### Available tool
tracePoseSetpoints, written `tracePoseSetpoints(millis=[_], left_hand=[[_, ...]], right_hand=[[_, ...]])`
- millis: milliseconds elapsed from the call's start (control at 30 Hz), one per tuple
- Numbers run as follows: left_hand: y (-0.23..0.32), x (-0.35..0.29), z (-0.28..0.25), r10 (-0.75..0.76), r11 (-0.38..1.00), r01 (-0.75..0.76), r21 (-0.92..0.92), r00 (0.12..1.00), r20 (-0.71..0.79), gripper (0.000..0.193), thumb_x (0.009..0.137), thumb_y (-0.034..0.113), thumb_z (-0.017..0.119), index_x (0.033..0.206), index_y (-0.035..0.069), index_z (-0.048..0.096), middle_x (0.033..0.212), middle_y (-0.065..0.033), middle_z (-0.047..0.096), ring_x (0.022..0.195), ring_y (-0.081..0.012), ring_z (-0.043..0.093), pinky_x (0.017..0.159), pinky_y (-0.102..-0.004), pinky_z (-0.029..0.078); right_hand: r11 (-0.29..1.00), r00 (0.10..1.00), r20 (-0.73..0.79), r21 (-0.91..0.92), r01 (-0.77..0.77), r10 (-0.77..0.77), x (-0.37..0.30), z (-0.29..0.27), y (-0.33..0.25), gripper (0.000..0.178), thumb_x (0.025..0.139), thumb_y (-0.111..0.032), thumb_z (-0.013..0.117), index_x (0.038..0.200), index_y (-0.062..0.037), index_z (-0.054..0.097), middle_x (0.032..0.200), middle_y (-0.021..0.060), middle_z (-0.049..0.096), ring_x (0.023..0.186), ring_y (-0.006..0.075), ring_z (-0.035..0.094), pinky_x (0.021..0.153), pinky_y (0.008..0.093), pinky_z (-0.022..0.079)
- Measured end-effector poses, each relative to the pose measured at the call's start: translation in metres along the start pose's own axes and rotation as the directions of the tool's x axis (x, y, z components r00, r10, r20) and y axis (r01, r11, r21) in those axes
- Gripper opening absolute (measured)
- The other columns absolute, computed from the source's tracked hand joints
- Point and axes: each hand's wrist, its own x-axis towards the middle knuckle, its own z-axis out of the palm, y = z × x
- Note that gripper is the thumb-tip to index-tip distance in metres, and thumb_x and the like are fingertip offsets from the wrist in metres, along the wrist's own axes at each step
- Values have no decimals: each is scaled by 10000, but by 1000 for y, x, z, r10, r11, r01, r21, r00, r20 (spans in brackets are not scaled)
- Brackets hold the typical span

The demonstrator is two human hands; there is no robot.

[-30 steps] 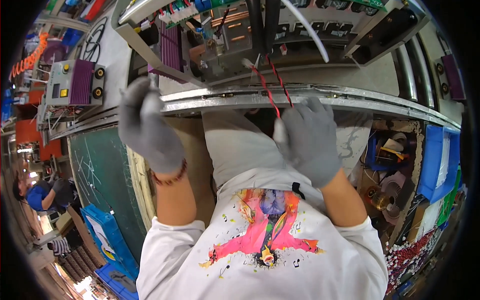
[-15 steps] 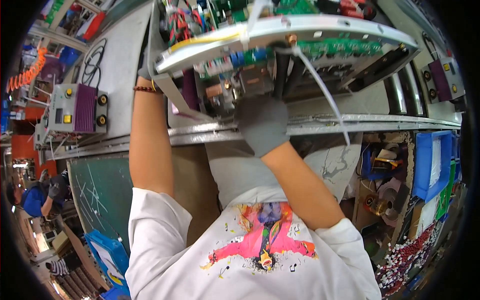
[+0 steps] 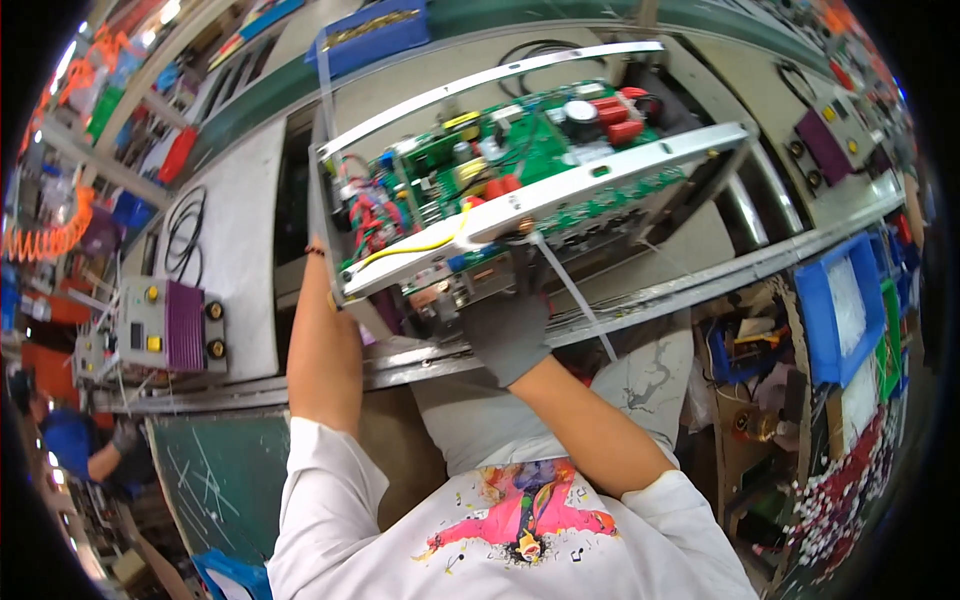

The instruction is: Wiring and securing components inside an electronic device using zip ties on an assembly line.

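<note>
An open metal chassis (image 3: 400,240) with a silver frame stands tilted on the bench in front of me. Inside it lies a green circuit board (image 3: 540,140) with red, black and yellow parts. A yellow wire (image 3: 415,250) runs along the near rail, and a white cable tie (image 3: 575,285) hangs from it. My right hand (image 3: 505,335), in a grey glove, reaches in under the near rail, its fingers hidden by the chassis. Along the chassis's left end runs my left forearm (image 3: 325,360); the frame covers most of that hand, fingers included.
A purple-and-grey power unit (image 3: 165,325) stands at the left on the bench, and another similar unit (image 3: 835,140) is at the far right. Metal rollers (image 3: 745,205) lie right of the chassis. A blue bin (image 3: 375,40) is behind it. A co-worker (image 3: 80,440) is at far left.
My view has shifted, and the chassis now shows lower in it and more from above, exposing the circuit board. Both hands remain at the chassis, the right one still under the near rail.
</note>
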Motion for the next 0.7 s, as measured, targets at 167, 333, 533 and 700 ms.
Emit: tracePoseSetpoints(millis=[167, 333, 533, 700], left_hand=[[2, -21, 16, 26, 996, -24, -85, 999, 22, 290, 981, 181, 592, 1232, 36, 601, 1142, -133, 678, 951, -243, 680, 789, -356, 566], [11, -35, 36, 64, 987, -57, -148, 997, 41, 304, 986, 199, 587, 1251, 48, 592, 1156, -124, 674, 961, -242, 678, 797, -356, 566], [1, -44, 44, 39, 980, -36, -197, 999, 12, 322, 993, 220, 581, 1274, 63, 581, 1173, -114, 670, 972, -240, 676, 805, -357, 565], [0, -75, 52, -76, 731, 6, -682, 994, -73, 337, 999, 239, 576, 1293, 75, 572, 1187, -106, 666, 982, -239, 675, 813, -357, 565]], right_hand=[[931, 997, -42, 362, -44, 63, 2, 8, 0, 158, 786, -193, 627, 800, -106, 758, 890, 105, 736, 1110, 339, 643, 1079, 574, 416], [996, 926, 368, 52, 70, -85, 2, -90, -8, 390, 796, -169, 622, 1151, -15, 676, 1049, 133, 706, 967, 280, 678, 843, 370, 531], [980, 907, -418, 148, 130, -57, 42, -178, 55, 547, 891, -250, 580, 1319, 76, 486, 1278, 284, 531, 1236, 450, 483, 1071, 524, 344], [960, 813, -551, 279, -34, 189, 83, -70, 104, 718, 981, -356, 520, 1454, 154, 341, 1442, 399, 409, 1395, 551, 339, 1179, 544, 245]])
